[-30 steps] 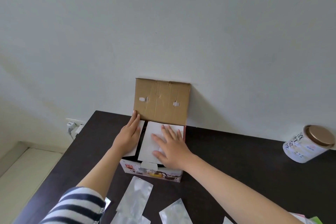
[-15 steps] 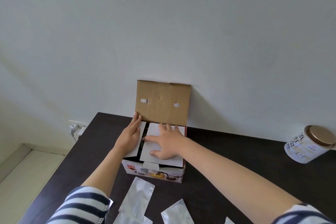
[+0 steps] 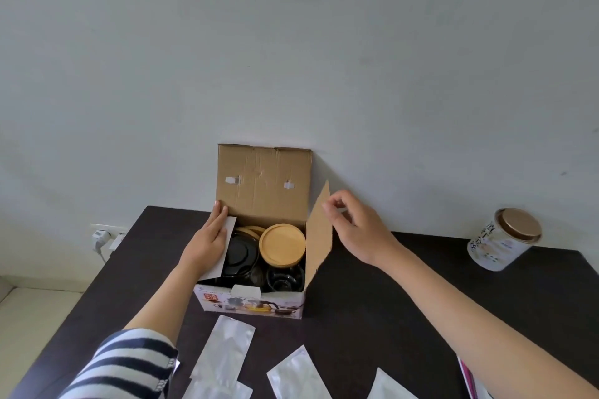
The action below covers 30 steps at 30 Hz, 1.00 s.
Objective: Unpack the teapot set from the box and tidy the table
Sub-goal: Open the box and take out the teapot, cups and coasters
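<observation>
A printed cardboard box [image 3: 252,303] stands on the dark table against the wall, its back lid [image 3: 264,181] upright. My left hand [image 3: 207,240] lies flat on the left inner flap [image 3: 227,253], fingers straight. My right hand [image 3: 353,227] pinches the top edge of the right flap [image 3: 319,236], which stands swung up and outward. Inside the box I see a round wooden lid [image 3: 282,243], a black lid [image 3: 241,253] and dark glassware [image 3: 285,277]. The teapot's body is not clearly visible.
Several silver foil pouches [image 3: 223,353] lie on the table in front of the box. A white tin with a gold lid [image 3: 502,241] lies tilted at the right by the wall. A wall socket with plugs [image 3: 103,236] sits beyond the table's left edge.
My right hand lifted the right inner flap from flat over the box to upright and outward, exposing the contents. My left hand stayed on the left flap.
</observation>
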{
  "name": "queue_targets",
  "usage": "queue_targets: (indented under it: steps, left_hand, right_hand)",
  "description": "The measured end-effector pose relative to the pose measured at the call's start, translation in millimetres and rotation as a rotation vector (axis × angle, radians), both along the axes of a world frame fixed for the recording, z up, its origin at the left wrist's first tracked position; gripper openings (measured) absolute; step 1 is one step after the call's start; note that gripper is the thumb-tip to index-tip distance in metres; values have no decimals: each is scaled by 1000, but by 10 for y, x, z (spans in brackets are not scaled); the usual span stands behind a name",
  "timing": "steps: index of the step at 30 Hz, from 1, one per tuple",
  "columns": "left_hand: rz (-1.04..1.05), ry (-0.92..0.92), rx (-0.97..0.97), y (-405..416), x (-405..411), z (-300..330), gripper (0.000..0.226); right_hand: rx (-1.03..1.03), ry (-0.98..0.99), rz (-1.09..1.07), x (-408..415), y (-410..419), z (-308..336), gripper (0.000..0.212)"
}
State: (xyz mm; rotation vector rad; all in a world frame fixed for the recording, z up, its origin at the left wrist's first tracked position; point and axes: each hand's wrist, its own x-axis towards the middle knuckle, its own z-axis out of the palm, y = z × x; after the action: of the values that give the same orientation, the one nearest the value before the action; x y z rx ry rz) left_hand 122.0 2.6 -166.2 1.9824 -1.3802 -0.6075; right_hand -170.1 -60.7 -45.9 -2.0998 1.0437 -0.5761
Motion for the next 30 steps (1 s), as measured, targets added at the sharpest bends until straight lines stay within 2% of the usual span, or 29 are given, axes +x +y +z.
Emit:
queue_targets:
  steps: [5,8,10,16,20,25,30]
  left_hand:
    - [11,-27,13,11,-34,19,50]
    - [11,-31,22,15,-52,37,50]
    - [19,-30,30,16,-65,49,50]
    - [24,-43,30,23,-64,45,50]
    - [-1,-46,32,23,-32,21,55]
    - [2,-84,37,19,-7,-19,77]
    - [-8,-87,47,17,-1,-27,70]
  right_hand:
    - [-31,248,-229,-330,153,-192,54]
    - [-103,513,-190,-269,228,-359,63]
    - [-93,580,-112,-141,240,-493,70]
    - [100,426,3,448,291,-982,75]
    - [-36,436,-54,714,387,-1223,74]
    - [-112,395,-106,730,407,-1334,67]
    - [-157,390,-116,715,417,-1331,66]
